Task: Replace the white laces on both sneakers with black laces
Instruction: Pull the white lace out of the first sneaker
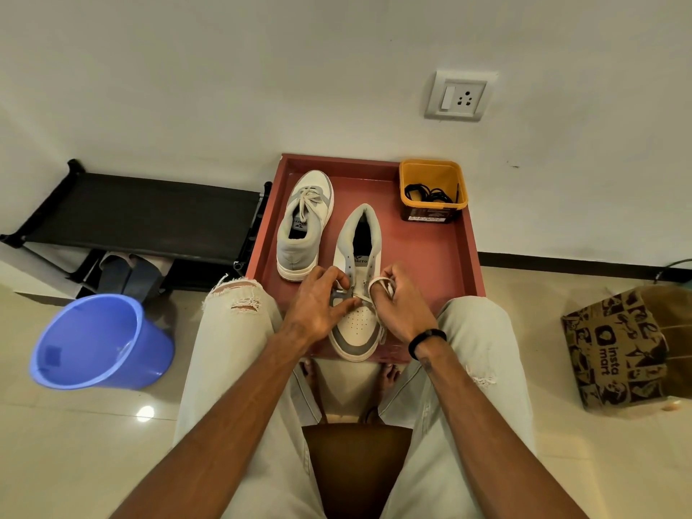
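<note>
Two white and grey sneakers lie on a red tray (pixel 430 256). The near sneaker (pixel 357 324) points its toe toward me, and its upper eyelets are bare. My left hand (pixel 318 305) holds its left side with fingers curled at the lower eyelets. My right hand (pixel 398 303) grips the white lace (pixel 380 282), which loops over its fingers. The far sneaker (pixel 303 222) still carries its white lace, tied. Black laces (pixel 430 194) sit coiled in a yellow tub (pixel 432 172) at the tray's back right corner.
A blue bucket (pixel 101 342) stands on the floor at left, in front of a black shoe rack (pixel 142 215). A brown paper bag (pixel 629 350) sits at right. The wall with a socket (pixel 460 95) is just behind the tray. My knees flank the tray's near edge.
</note>
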